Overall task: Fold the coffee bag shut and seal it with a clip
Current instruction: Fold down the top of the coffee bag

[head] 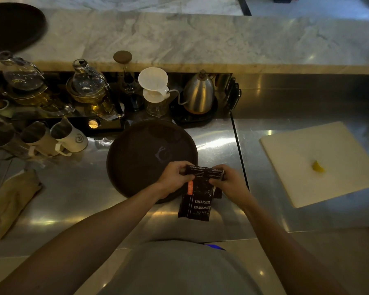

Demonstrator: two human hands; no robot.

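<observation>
Between both hands (202, 179), folded coffee bag (198, 201)

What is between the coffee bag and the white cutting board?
Only bare steel counter with a dark seam, as the head view shows, between the coffee bag and the cutting board.

the coffee bag (197, 199) was black with white lettering and an orange tag. the tray (143, 154) was dark brown.

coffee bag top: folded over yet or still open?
Folded over. The coffee bag stands upright; its top is a flat band pinched by left hand and right hand. No clip visible.
</observation>
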